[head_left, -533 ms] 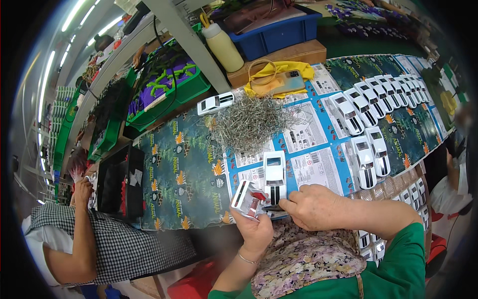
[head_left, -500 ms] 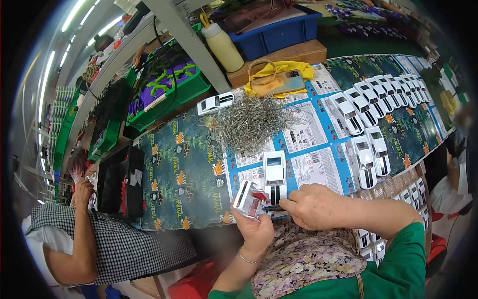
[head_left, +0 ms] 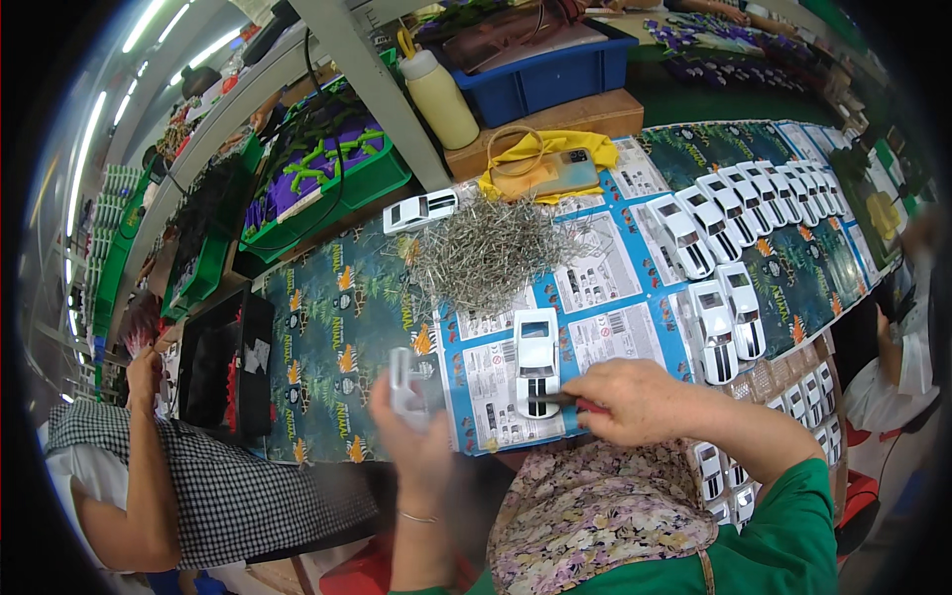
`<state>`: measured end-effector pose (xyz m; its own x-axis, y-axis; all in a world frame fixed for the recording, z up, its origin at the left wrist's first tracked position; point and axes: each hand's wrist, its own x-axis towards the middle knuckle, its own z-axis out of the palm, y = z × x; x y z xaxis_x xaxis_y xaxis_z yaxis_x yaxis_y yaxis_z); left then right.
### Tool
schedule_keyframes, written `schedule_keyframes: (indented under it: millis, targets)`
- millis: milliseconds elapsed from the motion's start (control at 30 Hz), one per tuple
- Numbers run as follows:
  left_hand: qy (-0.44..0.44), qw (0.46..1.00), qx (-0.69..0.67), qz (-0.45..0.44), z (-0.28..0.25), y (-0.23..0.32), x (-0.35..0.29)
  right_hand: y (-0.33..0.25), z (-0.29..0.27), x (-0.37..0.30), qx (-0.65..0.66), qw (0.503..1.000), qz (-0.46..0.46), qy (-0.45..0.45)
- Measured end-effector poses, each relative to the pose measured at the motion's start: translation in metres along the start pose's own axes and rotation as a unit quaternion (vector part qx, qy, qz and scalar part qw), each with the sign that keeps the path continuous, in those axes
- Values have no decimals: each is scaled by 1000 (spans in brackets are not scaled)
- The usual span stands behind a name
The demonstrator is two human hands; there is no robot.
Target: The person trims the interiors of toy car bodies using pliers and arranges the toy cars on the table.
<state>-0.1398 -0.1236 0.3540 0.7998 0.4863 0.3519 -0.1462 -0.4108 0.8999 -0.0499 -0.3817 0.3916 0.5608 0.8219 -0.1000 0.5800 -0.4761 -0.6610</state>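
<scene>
White toy car point(head_left: 536, 364) on the tabletop point(head_left: 319, 337), my right hand point(head_left: 632, 400) at its 4 o'clock squeezing a red-handled tool point(head_left: 592, 406), my left hand point(head_left: 418, 446) at 8 o'clock holding a blurry white piece point(head_left: 402, 382)

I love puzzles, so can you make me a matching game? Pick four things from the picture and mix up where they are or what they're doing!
1. Phone
2. Left hand
3. Bottle
4. Right hand

A. Just left of the blue bin
B. Holding a dark and red tool
C. On the yellow cloth
D. Blurred, with a white part

Pairs: 1-C, 2-D, 3-A, 4-B
</scene>
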Motion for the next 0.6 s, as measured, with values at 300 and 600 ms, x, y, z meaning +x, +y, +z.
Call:
schedule_keyframes:
  millis: [300,600]
  targets:
    - [44,744,664,61,-76,-67,54,48,-30,13,-188,962,131,147]
    - [-264,894,331,149,69,30,12,59,-55,35,-351,899,228,129]
